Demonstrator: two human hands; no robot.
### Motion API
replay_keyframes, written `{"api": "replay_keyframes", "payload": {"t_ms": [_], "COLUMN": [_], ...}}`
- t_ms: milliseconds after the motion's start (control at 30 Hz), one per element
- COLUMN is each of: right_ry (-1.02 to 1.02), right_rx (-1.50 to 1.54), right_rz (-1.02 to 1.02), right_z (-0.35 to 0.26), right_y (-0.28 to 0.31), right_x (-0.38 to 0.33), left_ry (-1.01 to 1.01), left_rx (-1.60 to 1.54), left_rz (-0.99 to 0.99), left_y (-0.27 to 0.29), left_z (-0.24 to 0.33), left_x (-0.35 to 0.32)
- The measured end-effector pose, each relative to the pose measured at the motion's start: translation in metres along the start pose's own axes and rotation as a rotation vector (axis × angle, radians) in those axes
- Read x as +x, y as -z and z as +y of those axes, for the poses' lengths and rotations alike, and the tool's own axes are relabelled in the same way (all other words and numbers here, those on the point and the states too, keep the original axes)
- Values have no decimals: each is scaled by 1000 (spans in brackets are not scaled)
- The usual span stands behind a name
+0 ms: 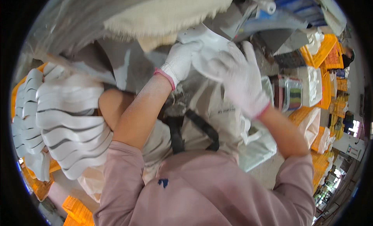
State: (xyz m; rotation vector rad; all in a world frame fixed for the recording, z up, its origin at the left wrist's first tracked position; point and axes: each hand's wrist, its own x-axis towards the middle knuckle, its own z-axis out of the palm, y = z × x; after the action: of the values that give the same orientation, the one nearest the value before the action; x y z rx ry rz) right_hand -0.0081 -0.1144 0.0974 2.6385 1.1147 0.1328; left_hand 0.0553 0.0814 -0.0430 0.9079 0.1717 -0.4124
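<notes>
A smooth white curved piece (203, 34), shaped like a shoe sole, is held at the upper middle of the head view. My left hand (182, 59), in a white glove with a pink cuff, is closed on its left edge. My right hand (244, 80), gloved the same way and blurred by motion, lies over the right side of the piece with fingers spread. Whether its fingertips press on the piece cannot be made out. Just above hangs a cream, fuzzy-edged cloth-like roll or wheel (167, 14), close to the piece.
Several similar white curved pieces (70, 121) are stacked at my left. Grey metal sheeting (132, 65) stands behind my left arm. To the right are a pale bag (258, 144), a clear box (292, 94) and orange crates (330, 51). More orange crates (77, 211) stand at lower left.
</notes>
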Motion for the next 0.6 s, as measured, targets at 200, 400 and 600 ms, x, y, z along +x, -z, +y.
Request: {"api": "replay_keyframes", "payload": {"t_ms": [200, 400, 600], "right_ry": [-85, -306, -363], "right_rx": [641, 664, 562], "right_rz": [125, 241, 274], "right_z": [-90, -87, -86], "right_y": [-10, -14, -23], "right_x": [-1, 78, 88], "left_ry": [-62, -504, -464], "left_rx": [-696, -99, -119], "left_rz": [-75, 120, 233], "left_y": [12, 57, 54], "left_z": [-5, -13, -6], "left_x": [-74, -8, 0]}}
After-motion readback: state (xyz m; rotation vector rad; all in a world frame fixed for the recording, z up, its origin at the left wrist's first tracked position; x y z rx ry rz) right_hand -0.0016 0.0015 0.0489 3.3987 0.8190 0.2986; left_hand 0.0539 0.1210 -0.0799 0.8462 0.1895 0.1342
